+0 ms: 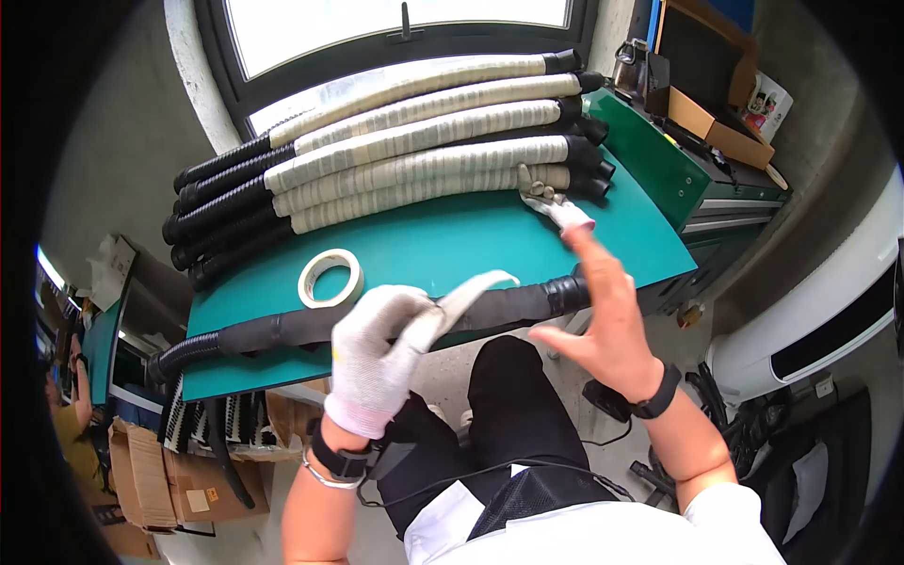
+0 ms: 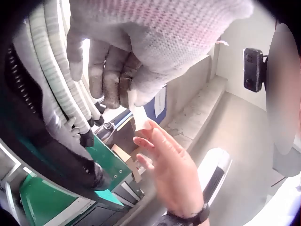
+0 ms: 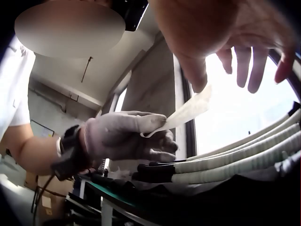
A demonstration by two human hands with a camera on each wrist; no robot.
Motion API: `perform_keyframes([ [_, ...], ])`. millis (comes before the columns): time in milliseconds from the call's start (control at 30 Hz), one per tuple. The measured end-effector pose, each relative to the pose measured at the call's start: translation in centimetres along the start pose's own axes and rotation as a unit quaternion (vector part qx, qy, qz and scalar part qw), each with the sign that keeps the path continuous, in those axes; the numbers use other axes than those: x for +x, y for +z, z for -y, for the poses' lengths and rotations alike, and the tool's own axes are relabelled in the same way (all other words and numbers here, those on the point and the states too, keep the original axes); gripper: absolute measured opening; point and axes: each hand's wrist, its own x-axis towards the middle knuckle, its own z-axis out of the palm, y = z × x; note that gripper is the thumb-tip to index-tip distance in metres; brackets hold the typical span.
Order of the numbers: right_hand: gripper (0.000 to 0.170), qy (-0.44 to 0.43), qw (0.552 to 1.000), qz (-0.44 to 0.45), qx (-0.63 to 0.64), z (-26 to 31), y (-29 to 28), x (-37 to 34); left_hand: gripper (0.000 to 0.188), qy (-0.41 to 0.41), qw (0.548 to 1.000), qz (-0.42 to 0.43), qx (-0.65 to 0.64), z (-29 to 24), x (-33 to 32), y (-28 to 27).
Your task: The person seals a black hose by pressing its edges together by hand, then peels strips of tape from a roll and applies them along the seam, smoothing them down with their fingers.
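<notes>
My left hand [image 1: 377,353], in a white knit glove with greyed fingers, pinches a strip of pale tape [image 1: 471,294] between thumb and fingers. One end of the strip sticks out towards my bare right hand [image 1: 612,339], whose fingers are spread and straight. In the right wrist view the right thumb overlaps the free end of the tape strip [image 3: 188,110]. Below both hands a dark wrapped hose [image 1: 311,325] lies along the near edge of the green table [image 1: 433,252]. A tape roll [image 1: 353,282] lies flat just behind that hose.
Several hoses [image 1: 414,141] wrapped in pale tape, with black ends, are stacked at the back by the window. An empty glove [image 1: 556,207] lies at their right end. To the right stands a green cabinet [image 1: 650,151] bearing an open cardboard box [image 1: 720,127].
</notes>
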Motion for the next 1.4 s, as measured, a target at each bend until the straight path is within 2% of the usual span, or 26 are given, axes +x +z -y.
perform_keyframes([
  [100, 0.112, -0.05, 0.989, 0.131, -0.055, -2.2, 2.6, -0.9, 0.012, -0.084, 0.993, 0.012, -0.086, 1.2, 0.4, -0.5],
  [133, 0.097, -0.058, 0.989, 0.117, -0.063, -3.0, 3.7, -1.0, 0.013, -0.108, 0.989, 0.012, -0.097, 1.7, 0.7, -0.3],
  [200, 0.079, -0.084, 0.989, 0.099, -0.066, -4.4, 4.8, -0.3, 0.016, -0.113, 0.986, 0.016, -0.12, 3.8, 1.2, 0.3],
  [300, 0.059, -0.092, 0.983, 0.152, -0.037, -5.4, 4.3, 2.0, 0.02, -0.114, 0.988, 0.062, -0.08, 6.4, 3.1, -0.2],
  [400, 0.054, -0.079, 0.965, 0.251, -0.01, -6.5, 3.7, 5.0, 0.022, -0.13, 0.983, 0.077, -0.102, 7.7, 5.8, -0.5],
  [433, 0.05, -0.095, 0.967, 0.232, 0.041, -7.6, 4.2, 5.9, 0.022, -0.134, 0.982, 0.097, -0.094, 8.0, 6.6, -0.9],
  [533, 0.047, -0.084, 0.962, 0.247, 0.075, -8.3, 4.3, 7.7, 0.026, -0.152, 0.977, 0.133, -0.066, 7.9, 7.8, -1.5],
  [633, 0.047, -0.032, 0.956, 0.278, 0.085, -8.2, 4.0, 8.6, 0.028, -0.199, 0.961, 0.159, -0.107, 8.3, 9.2, -2.0],
  [733, 0.045, -0.048, 0.961, 0.26, 0.083, -8.8, 4.6, 8.8, 0.03, -0.253, 0.947, 0.131, -0.148, 7.5, 10.1, -1.9],
  [767, 0.045, -0.061, 0.964, 0.246, 0.084, -8.9, 4.9, 8.8, 0.031, -0.255, 0.948, 0.127, -0.145, 7.5, 10.3, -2.1],
  [867, 0.042, -0.003, 0.948, 0.305, 0.093, -8.5, 4.9, 10.1, 0.031, -0.221, 0.957, 0.078, -0.17, 5.7, 10.2, -1.1],
  [1000, 0.039, 0.008, 0.929, 0.363, 0.078, -8.8, 5.7, 11.3, 0.025, -0.198, 0.974, 0.072, -0.086, 3.1, 7.9, 0.2],
  [1033, 0.043, 0.013, 0.92, 0.381, 0.091, -9.1, 5.7, 11.6, 0.015, -0.192, 0.975, 0.029, -0.105, 3.9, 6.9, 0.9],
  [1067, 0.044, 0.016, 0.922, 0.376, 0.087, -9.0, 5.7, 11.7, 0.013, -0.18, 0.981, 0.031, -0.068, 5.1, 6.4, 0.8],
  [1167, 0.049, 0.038, 0.927, 0.369, 0.06, -7.8, 5.2, 11.7, 0.015, -0.195, 0.977, 0.022, -0.09, 6.2, 6.4, 0.5],
  [1267, 0.045, 0.016, 0.945, 0.327, 0.023, -7.1, 6.1, 11.2, 0.016, -0.227, 0.966, 0.034, -0.122, 6.2, 6.8, -0.2],
  [1300, 0.039, 0.045, 0.944, 0.326, 0.032, -6.6, 6.3, 11.2, 0.016, -0.237, 0.961, 0.035, -0.135, 6.3, 6.7, -0.3],
  [1400, 0.031, 0.036, 0.937, 0.331, 0.105, -6.4, 6.7, 11.3, 0.017, -0.251, 0.952, 0.03, -0.171, 6.3, 6.2, -0.5],
])
